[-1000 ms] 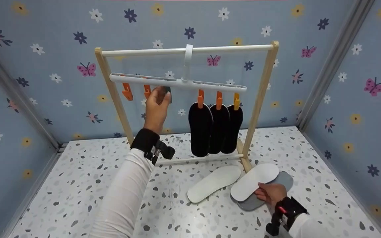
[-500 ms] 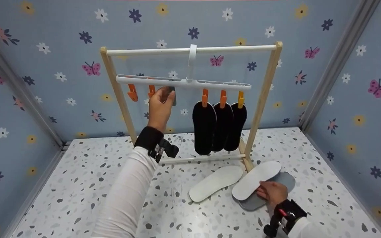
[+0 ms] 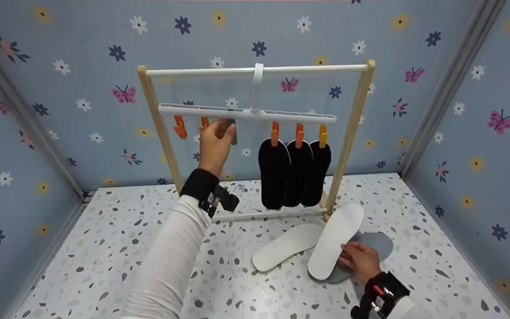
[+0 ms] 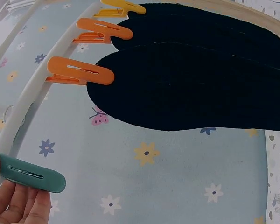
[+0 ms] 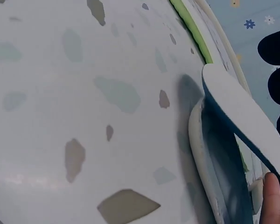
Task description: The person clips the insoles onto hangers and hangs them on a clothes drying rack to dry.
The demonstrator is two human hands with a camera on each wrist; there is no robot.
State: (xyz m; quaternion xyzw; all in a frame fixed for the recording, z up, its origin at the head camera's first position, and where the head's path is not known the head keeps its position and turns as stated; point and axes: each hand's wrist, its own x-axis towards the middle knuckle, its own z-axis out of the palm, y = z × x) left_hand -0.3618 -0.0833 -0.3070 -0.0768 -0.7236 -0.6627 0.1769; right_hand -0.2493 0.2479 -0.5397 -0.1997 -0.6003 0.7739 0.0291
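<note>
My left hand [image 3: 215, 146] pinches a dark green clip [image 4: 35, 176] hanging from the white bar of the hanger [image 3: 219, 112], left of its hook. My right hand [image 3: 361, 261] holds the side edge of a white insole [image 3: 335, 241], tilted up over a grey insole [image 3: 376, 246] on the floor. In the right wrist view, the held insole has a dark underside and a gap below it. To its left lies another pale insole [image 3: 286, 248]. Three black insoles [image 3: 274, 177] hang from two orange clips [image 3: 299, 135] and a yellow clip [image 3: 322, 136].
The hanger hooks over the top rail of a wooden rack [image 3: 356, 133]. Two more orange clips [image 3: 179, 127] dangle at the bar's left end, holding nothing. A speckled white floor [image 3: 219, 283] meets flowered blue walls [image 3: 82, 146] at the back and sides.
My right hand has raised and tilted the white insole more upright, off the grey one. The left hand stays at the green clip. The head view has shifted slightly.
</note>
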